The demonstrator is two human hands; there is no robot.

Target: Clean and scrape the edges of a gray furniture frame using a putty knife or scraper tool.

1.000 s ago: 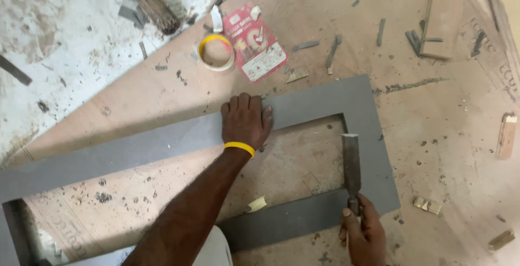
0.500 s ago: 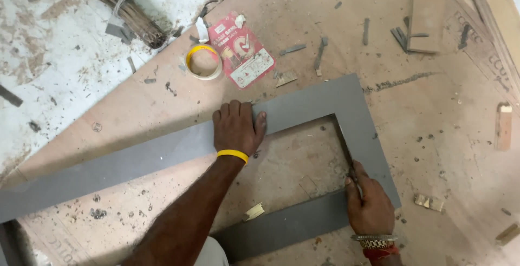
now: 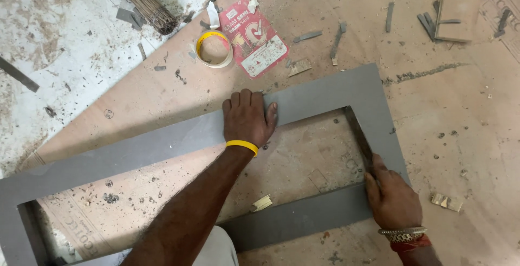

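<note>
Head view: hands on grey frame

Left hand point(image 3: 247, 119) is pressing flat, fingers spread, on the grey frame point(image 3: 162, 144) lying mid-board. Right hand point(image 3: 392, 195), at four o'clock, is closing around a file point(image 3: 359, 136) lying along the frame's inner right edge. Tape roll point(image 3: 214, 49) is sitting at eleven o'clock

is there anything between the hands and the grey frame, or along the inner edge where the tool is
Nothing visible. The left hand lies flat on the grey frame. The right hand presses a flat tool against the frame's inner right edge, and that edge looks bare. The wood chip lies apart, inside the opening.
</note>
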